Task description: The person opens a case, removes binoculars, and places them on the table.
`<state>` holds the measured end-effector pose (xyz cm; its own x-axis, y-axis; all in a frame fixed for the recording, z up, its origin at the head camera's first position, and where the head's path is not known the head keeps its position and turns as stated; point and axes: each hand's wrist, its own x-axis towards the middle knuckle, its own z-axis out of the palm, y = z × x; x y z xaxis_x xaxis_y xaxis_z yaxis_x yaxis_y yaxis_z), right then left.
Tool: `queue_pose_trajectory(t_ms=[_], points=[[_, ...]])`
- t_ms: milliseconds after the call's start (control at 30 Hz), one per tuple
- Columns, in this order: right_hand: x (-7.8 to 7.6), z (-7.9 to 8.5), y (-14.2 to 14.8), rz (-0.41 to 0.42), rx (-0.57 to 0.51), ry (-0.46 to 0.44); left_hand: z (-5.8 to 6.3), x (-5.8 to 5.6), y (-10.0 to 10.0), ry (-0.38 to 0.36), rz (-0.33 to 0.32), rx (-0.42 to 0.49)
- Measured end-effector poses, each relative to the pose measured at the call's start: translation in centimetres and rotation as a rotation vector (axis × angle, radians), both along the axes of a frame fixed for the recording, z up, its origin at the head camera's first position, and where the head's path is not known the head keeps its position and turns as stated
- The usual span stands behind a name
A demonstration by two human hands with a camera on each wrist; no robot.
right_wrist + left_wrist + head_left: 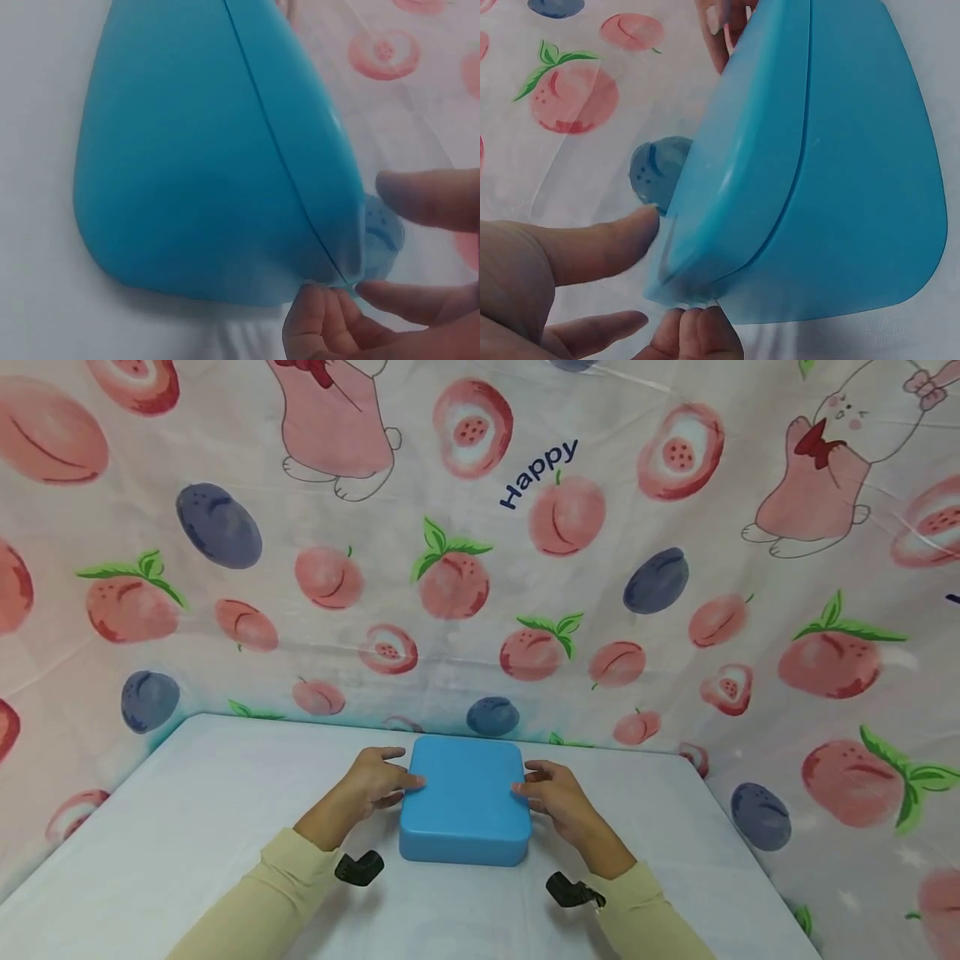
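Note:
A blue plastic box [467,793] with rounded corners and a fitted lid sits on the white table, its top facing up. My left hand [373,783] grips its left side, thumb over the top edge and fingertips bent in at the side. From the right, my right hand [558,797] holds the opposite side in the same way. A thin seam between the lid [739,157] and the body [862,172] runs around the side, and the lid looks closed. In the right wrist view, bent fingers [319,319] meet the box close to this seam. The inside is hidden.
The white table [225,777] spreads out on both sides of the box. Behind it hangs a cloth [390,577] printed with peaches, plums and rabbits. A black wrist mount [360,868] is on the left sleeve and another black mount [572,891] on the right.

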<state>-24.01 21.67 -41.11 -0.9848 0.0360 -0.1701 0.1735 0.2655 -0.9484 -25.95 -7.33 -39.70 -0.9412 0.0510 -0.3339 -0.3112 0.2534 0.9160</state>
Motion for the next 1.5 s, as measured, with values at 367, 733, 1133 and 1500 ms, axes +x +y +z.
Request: queue_pose_trajectory(t_ms=[367,733,1133,1500], points=[[-0.5,-0.1,-0.4,-0.072,0.029,-0.050,-0.5,-0.1,0.0,-0.014,0.046,0.043],[-0.9,0.3,-0.6,-0.127,0.078,-0.095,-0.7,-0.5,0.3,-0.013,0.098,0.002],[-1.4,0.3,0.0,-0.115,0.081,-0.123,-0.3,-0.8,0.8,-0.017,0.100,-0.029],[-1.6,-0.1,0.0,-0.082,0.053,-0.149,-0.7,-0.7,0.3,-0.024,0.095,0.038]])
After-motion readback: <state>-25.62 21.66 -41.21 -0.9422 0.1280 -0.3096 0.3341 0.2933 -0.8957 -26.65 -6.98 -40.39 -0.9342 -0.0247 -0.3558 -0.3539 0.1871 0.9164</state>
